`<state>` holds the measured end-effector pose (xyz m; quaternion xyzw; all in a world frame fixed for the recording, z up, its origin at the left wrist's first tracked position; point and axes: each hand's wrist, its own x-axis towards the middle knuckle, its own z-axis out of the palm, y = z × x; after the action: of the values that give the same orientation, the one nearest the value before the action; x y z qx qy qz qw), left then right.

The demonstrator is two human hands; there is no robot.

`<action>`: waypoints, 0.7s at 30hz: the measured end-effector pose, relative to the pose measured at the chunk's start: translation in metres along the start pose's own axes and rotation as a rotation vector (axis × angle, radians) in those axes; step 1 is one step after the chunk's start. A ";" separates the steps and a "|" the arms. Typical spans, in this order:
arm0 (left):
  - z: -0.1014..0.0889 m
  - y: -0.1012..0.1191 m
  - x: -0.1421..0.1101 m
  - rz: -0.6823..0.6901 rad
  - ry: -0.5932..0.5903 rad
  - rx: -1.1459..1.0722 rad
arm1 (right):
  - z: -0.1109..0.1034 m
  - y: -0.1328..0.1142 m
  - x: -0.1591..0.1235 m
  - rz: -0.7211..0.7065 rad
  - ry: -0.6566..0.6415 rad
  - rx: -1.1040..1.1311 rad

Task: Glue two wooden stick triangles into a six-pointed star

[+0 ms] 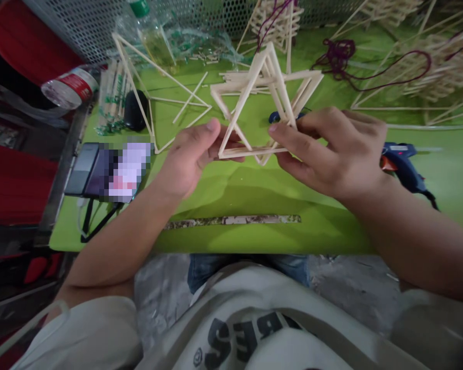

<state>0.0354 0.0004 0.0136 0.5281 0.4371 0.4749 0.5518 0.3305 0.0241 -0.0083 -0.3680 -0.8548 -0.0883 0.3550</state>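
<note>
A star-shaped frame of thin pale wooden sticks (250, 87) is held up over the green table between my two hands. My left hand (193, 154) grips its lower left corner, thumb on the near side and the other fingers partly hidden behind the sticks. On the lower right, my right hand (332, 149) pinches the frame with thumb and index finger. Just beyond my right wrist lies a blue glue gun (403, 156). Behind the star, a bundle of loose sticks (241, 82) rests on the table, partly covered by it.
A larger stick frame (181, 103) lies at the left, near a phone (129, 169) and a black mouse-like object (136, 110). Bottles (154, 43) stand behind. Purple string (337, 56) and stick structures (440, 72) fill the back right. A mottled strip (235, 220) lies near the front edge.
</note>
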 end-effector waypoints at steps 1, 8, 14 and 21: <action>0.000 0.000 0.000 -0.001 0.009 -0.015 | 0.002 0.001 -0.002 -0.041 0.052 -0.041; -0.009 -0.004 0.007 -0.020 -0.019 -0.097 | 0.004 0.003 -0.006 -0.084 0.149 0.011; -0.011 0.001 0.002 -0.058 -0.156 -0.085 | -0.001 0.003 -0.006 -0.069 0.087 -0.011; -0.021 -0.020 0.012 1.014 0.217 0.438 | 0.001 -0.001 -0.006 -0.104 0.109 -0.085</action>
<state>0.0178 0.0162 -0.0074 0.7226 0.2711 0.6303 0.0840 0.3324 0.0208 -0.0132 -0.3323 -0.8478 -0.1626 0.3800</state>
